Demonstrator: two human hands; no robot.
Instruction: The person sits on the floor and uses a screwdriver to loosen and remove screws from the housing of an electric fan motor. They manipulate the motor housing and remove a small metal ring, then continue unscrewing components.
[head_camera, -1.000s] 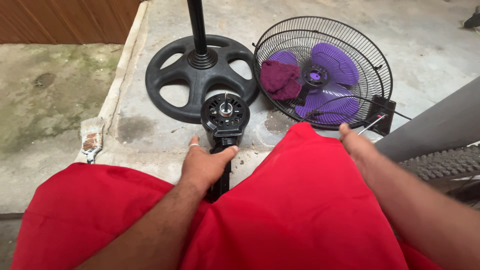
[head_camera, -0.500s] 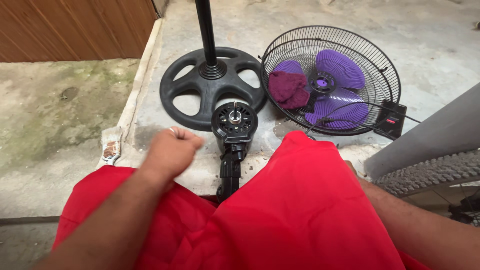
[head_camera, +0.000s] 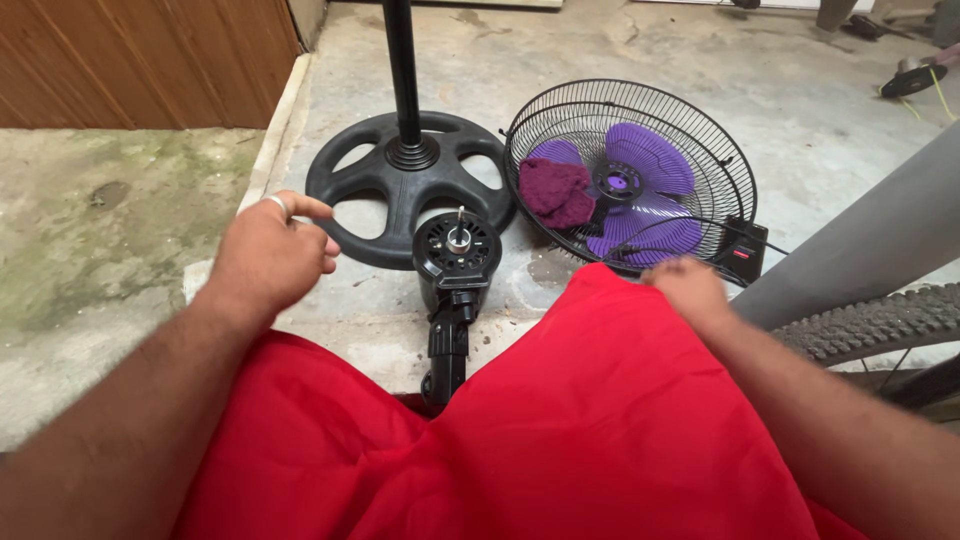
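A: From the head view, where does the work stand?

B: The left hand (head_camera: 268, 255) hovers loosely curled and holds nothing, just left of the fan motor (head_camera: 457, 262), which stands shaft-up on the concrete between the red-clad knees. The right hand (head_camera: 688, 288) rests on the red cloth (head_camera: 600, 420), blurred; whether it grips anything cannot be told.

A: And around it?

B: The fan stand base (head_camera: 400, 185) lies behind the motor; the fan guard (head_camera: 630, 170) holds the purple blade (head_camera: 640, 185) and a maroon rag (head_camera: 556, 192).

A: The step?

B: Likely between grasps on a dismantled fan; taking the motor calls for the left hand closing round its housing.
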